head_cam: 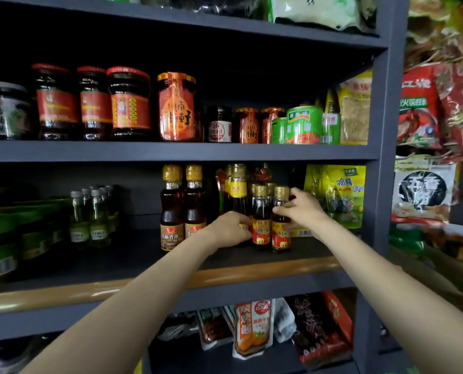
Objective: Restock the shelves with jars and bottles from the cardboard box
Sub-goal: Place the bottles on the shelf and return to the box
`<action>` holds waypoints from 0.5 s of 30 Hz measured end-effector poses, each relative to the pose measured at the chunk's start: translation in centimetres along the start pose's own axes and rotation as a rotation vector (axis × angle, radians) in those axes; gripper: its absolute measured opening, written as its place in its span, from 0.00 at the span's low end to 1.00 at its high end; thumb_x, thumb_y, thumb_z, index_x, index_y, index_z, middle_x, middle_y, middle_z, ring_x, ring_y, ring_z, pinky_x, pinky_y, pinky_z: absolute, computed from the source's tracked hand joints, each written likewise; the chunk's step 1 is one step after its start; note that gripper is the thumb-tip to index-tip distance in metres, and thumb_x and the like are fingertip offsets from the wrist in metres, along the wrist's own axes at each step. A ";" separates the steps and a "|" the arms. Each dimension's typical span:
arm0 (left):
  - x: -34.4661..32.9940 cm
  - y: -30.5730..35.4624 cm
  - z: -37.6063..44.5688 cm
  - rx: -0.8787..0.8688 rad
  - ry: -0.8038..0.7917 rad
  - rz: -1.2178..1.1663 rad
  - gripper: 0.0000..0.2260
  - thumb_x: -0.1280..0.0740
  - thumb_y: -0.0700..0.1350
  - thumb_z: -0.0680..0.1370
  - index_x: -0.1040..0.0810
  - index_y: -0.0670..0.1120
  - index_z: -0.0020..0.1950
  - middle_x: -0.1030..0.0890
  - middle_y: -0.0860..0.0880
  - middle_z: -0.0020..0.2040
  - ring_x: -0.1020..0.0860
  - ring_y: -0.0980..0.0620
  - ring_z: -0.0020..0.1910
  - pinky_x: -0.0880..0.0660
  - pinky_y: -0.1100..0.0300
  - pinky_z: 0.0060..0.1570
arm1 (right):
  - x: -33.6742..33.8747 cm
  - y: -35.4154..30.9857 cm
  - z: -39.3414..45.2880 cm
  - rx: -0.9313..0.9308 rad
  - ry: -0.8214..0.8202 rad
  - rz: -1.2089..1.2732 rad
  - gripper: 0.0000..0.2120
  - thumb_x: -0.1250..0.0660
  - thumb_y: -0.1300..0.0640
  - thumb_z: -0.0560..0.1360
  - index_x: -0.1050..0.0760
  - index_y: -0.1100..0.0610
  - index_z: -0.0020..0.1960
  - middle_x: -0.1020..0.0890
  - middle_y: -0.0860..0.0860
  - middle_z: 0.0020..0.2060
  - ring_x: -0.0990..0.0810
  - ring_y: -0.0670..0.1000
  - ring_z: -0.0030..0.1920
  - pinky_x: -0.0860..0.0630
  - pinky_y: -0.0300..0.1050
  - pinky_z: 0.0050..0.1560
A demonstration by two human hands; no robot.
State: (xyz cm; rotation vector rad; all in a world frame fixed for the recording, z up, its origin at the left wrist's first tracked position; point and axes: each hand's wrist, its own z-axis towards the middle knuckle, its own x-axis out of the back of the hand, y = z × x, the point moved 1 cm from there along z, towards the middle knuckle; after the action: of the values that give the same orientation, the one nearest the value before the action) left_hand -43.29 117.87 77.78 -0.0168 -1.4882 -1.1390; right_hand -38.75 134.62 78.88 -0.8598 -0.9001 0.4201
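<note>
Two small dark sesame-oil bottles with gold caps stand side by side on the middle shelf (252, 263). My right hand (302, 209) curls its fingers and thumb round the right small bottle (281, 233). My left hand (231, 228) reaches in beside the left small bottle (261, 228), fingers curled against a taller bottle (238, 193) behind; what it grips is partly hidden. Two larger brown oil bottles (183, 209) stand just to the left. The cardboard box is out of sight.
Small clear green-oil bottles (93, 214) and green packs (6, 238) fill the shelf's left. A yellow seasoning bag (338, 195) stands right of my hands. Red-labelled jars (128, 103) and green cans (304, 125) line the shelf above. Sauce pouches (252, 327) lie below. Snack packets (424, 190) hang at the right.
</note>
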 end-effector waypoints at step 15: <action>-1.7 0.8 2.2 -0.038 -0.137 0.245 0.20 0.39 0.44 0.79 0.33 0.49 0.71 0.30 0.46 0.68 0.26 0.54 0.44 0.28 0.63 0.42 | 0.1 1.3 0.2 0.011 -0.089 -0.149 0.15 0.30 0.55 0.73 0.26 0.60 0.56 0.21 0.56 0.51 0.17 0.55 0.45 0.18 0.47 0.39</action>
State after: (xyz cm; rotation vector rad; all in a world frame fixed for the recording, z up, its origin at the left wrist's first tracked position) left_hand -43.92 120.69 77.36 -0.3006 -1.5371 -0.9823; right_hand -38.86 135.56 77.92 -0.7628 -1.0356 0.3359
